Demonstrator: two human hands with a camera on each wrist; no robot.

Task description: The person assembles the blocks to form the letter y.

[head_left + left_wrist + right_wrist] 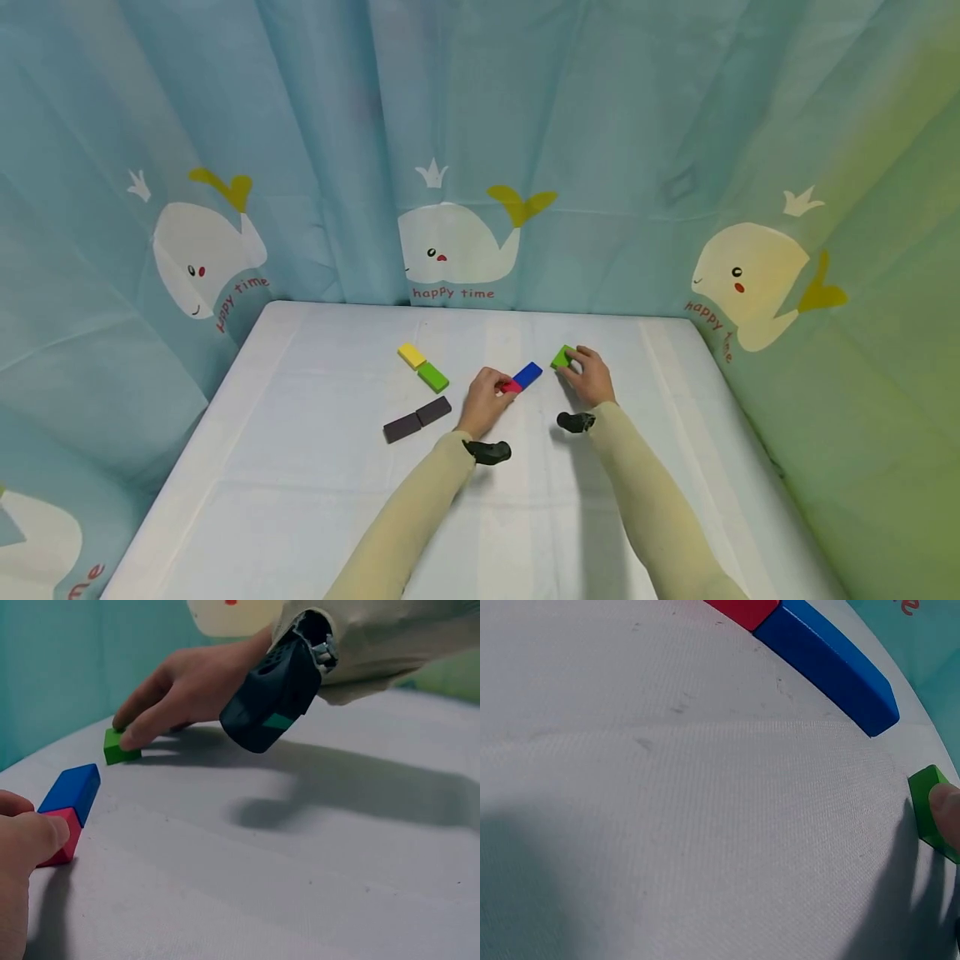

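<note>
My left hand pinches a red block between thumb and fingers, low on the table. The red block's end meets a blue block, and the two lie in one slanting line. In the left wrist view the thumb covers part of the red block. To the right, my right hand grips a green block that sits a short way from the blue one. The right wrist view catches only a fingertip on this green block; the rest of the hand falls outside that view.
Left of the hands, a yellow block and another green block lie end to end. Nearer to me are two dark blocks in a row. The white table ends at a blue whale-print curtain.
</note>
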